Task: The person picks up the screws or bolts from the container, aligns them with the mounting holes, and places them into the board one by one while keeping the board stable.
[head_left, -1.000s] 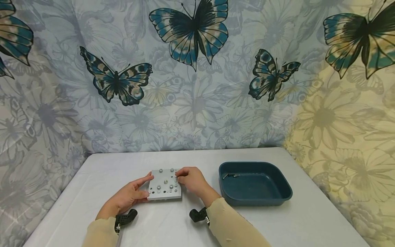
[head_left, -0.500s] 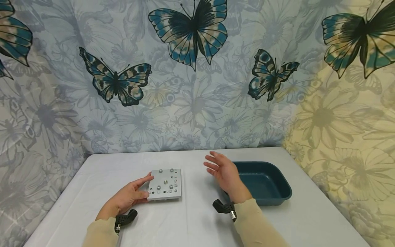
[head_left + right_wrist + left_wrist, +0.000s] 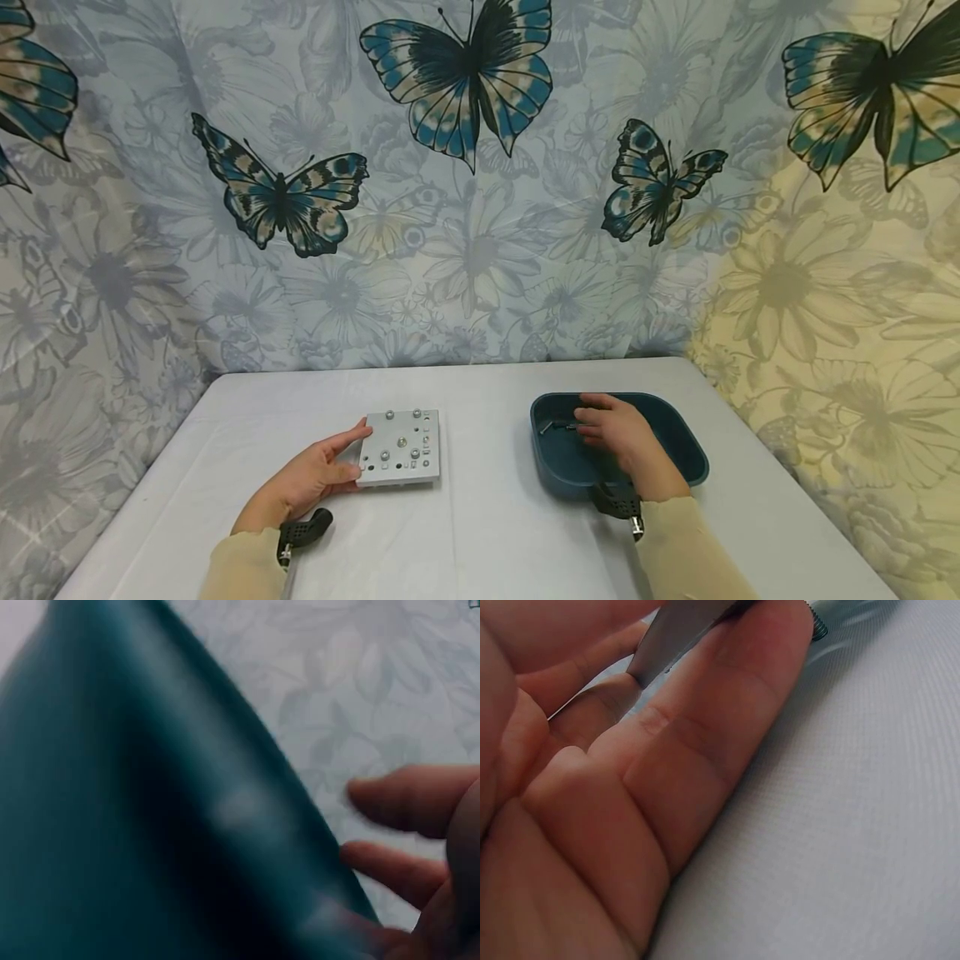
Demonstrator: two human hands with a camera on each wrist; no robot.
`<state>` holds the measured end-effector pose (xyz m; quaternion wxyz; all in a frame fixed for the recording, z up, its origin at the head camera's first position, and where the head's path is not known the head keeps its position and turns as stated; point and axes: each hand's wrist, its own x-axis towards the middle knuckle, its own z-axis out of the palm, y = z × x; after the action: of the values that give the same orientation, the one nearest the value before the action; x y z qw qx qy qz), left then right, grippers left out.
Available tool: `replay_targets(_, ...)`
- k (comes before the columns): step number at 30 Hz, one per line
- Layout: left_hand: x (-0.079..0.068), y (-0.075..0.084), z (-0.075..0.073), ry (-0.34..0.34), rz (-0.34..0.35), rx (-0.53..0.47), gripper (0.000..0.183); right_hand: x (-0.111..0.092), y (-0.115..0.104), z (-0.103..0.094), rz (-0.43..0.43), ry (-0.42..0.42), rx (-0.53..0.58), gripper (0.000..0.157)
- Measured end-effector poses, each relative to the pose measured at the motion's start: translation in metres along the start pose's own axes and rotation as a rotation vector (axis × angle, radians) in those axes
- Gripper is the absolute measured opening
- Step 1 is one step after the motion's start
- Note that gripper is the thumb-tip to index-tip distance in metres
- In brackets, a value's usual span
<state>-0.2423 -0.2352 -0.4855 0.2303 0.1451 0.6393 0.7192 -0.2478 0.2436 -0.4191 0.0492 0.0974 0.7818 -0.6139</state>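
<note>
— Where are the hands?
— The left hand (image 3: 318,469) grips a flat grey plate (image 3: 400,454) by its left edge, some fingers beneath it. The right hand (image 3: 615,429) is over a dark blue tray (image 3: 551,486), its fingers apart; I see nothing pinched between them, though the wrist view is blurred.

— And the plate itself?
— Left of the middle of the white tabletop (image 3: 480,542), towards the far edge. Round bolts (image 3: 402,442) and small holes dot its face, and a threaded end (image 3: 819,626) shows beneath. Whether it touches the cloth, I can't tell.

— How would it handle?
— Stiff, I'd judge, probably metal: fairly heavy for its size, smooth enough to slip, hardly fragile. The bare side edges look the best hold, away from the bolts.

— What is in the tray?
— Small screws (image 3: 558,426), by its left wall, just beside the right fingertips. The tray stands near the tabletop's far right corner.

— Any writing?
— No brand or label that I can read. Behind the far edge hangs a floral backdrop (image 3: 480,317) with blue butterflies (image 3: 472,62).
</note>
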Motion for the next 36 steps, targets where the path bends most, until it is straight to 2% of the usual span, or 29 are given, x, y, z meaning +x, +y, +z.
replay_targets(3,0.0,0.0,0.0,-0.001,0.0,-0.005,0.079,0.0,0.005,-0.004,0.025,0.007,-0.128,0.052)
replay_targets(7,0.0,0.001,0.001,-0.008,0.002,-0.009,0.079,0.002,0.009,-0.005,0.025,-0.042,-0.191,0.05)
replay_targets(12,-0.001,0.003,0.001,-0.004,0.005,-0.001,0.079,0.005,0.013,-0.001,-0.06,-0.111,-0.39,0.049)
replay_targets(16,-0.001,0.004,0.001,0.005,0.002,0.007,0.078,0.008,0.014,0.003,-0.151,-0.138,-0.608,0.047)
replay_targets(19,-0.002,0.004,0.001,0.004,-0.002,0.006,0.078,0.009,0.014,0.005,-0.184,-0.155,-0.709,0.046)
replay_targets(28,-0.002,0.001,0.002,0.0,0.001,0.005,0.078,0.009,0.016,0.007,-0.192,-0.13,-0.717,0.036)
replay_targets(33,0.0,0.0,0.001,-0.002,0.008,0.008,0.077,0.011,0.015,0.008,-0.225,-0.15,-0.783,0.041)
replay_targets(36,0.0,-0.001,0.0,-0.005,0.009,0.007,0.077,0.011,0.015,0.008,-0.224,-0.145,-0.824,0.036)
